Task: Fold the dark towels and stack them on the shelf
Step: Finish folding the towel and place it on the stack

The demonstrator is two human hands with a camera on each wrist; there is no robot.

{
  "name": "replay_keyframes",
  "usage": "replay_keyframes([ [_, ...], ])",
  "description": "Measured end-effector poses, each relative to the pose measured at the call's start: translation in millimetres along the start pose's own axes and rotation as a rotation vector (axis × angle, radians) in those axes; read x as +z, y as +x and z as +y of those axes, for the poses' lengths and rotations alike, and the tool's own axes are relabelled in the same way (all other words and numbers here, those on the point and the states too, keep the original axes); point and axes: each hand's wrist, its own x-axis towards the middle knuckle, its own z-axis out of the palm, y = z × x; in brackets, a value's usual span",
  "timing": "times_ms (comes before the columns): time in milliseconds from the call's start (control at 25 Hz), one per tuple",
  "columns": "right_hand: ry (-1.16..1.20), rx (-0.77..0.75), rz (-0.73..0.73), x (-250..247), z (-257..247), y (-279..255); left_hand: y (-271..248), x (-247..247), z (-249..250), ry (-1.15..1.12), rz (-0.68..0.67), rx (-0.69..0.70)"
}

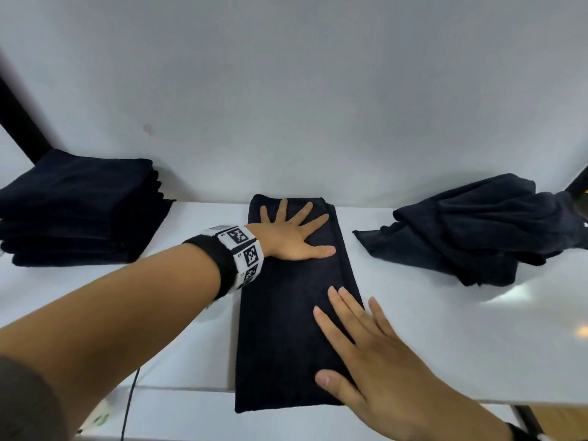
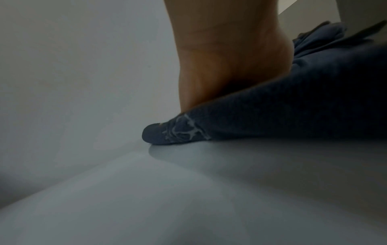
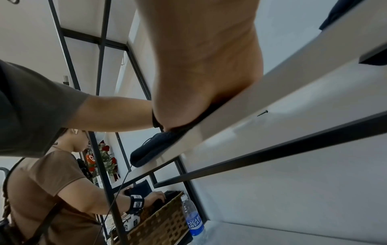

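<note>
- A long, narrow folded dark towel [image 1: 296, 313] lies on the white shelf [image 1: 445, 329], running from 12 o'clock at the back wall to 6 o'clock, where its near end hangs slightly past the shelf's front edge.
- The left hand [image 1: 288, 235] lies flat on the far end of this towel, fingers straight and spread wide, palm down, gripping nothing.
- A black wrist strap with a white band of square black-and-white markers [image 1: 245, 253] circles the left wrist.
- The right hand [image 1: 378, 370] lies flat on the near right part of the same towel, toward 5 o'clock, fingers straight and slightly apart, thumb out to the side; it presses rather than grasps.
- At 9 o'clock, well apart from the hands, a neat stack of folded dark towels [image 1: 76, 211] sits against the back wall.
- At 3 o'clock a crumpled heap of unfolded dark towels [image 1: 477, 230] rests on the shelf, apart from the long towel.
- The left wrist view shows the heel of the left hand [image 2: 220, 66] resting on a towel corner with pale stitching [image 2: 184, 131].
- The right wrist view, looking up from below, shows the heel of the right hand [image 3: 205, 66] on the shelf edge.
- Lower down in that view, a second person in a brown shirt [image 3: 48, 190] reaches into a woven basket [image 3: 161, 222]; a blue-labelled Pocari Sweat bottle [image 3: 193, 218] stands just beside it.
</note>
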Motion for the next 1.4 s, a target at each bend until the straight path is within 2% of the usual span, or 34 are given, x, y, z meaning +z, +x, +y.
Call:
replay_keyframes([
  [200, 0.010, -0.008, 0.041, 2.8, 0.6, 0.1, 1.6, -6.1, -18.8, -0.117, 0.057, -0.228],
  [360, 0.049, 0.006, 0.046, 4.0, 0.3, 1.1, 3.6, -5.9, -29.6, -0.125, 0.081, -0.245],
  [440, 0.058, 0.001, 0.033, 4.3, -1.6, 1.4, 1.8, -5.2, -22.5, -0.015, 0.115, -0.253],
  [520, 0.071, 0.005, 0.019, 3.8, -1.3, 1.7, -0.7, -4.3, -3.2, 0.074, 0.143, -0.195],
  [640, 0.072, 0.010, -0.017, 1.2, -1.7, 3.0, -5.0, 3.1, 29.0, -0.005, 0.078, -0.068],
  [880, 0.151, -0.006, -0.046, -5.0, -3.4, 3.8, -4.8, -10.7, 24.2, -0.050, -0.080, 0.032],
  [960, 0.314, -0.023, -0.049, -12.3, 0.7, 1.9, -20.5, -20.9, 21.6, -0.155, -0.044, 0.080],
  [1000, 0.544, 0.004, 0.004, -17.2, 4.6, -0.6, -34.2, -23.0, 20.7, -0.174, -0.007, 0.104],
  [1080, 1.041, 0.166, 0.199, -22.4, 19.9, -7.4, -74.5, -13.6, 14.3, -0.070, 0.058, 0.157],
  [1120, 1.143, 0.228, 0.254, -23.5, 28.3, -10.0, -98.9, 0.1, 5.5, 0.002, 0.061, 0.201],
  [1200, 1.061, 0.210, 0.236, -15.3, 34.5, -11.7, -155.3, 39.7, -12.7, 0.046, 0.034, 0.290],
  [1240, 0.923, 0.123, 0.230, -8.9, 33.2, -10.7, -181.2, 60.4, -19.3, -0.001, 0.056, 0.318],
  [1320, 0.709, -0.034, 0.240, 5.7, 30.1, -9.9, -208.9, 97.1, -28.1, -0.099, 0.168, 0.347],
  [1400, 0.645, -0.107, 0.215, 8.3, 32.4, -9.1, -209.2, 125.9, -32.5, -0.041, 0.337, 0.361],
])
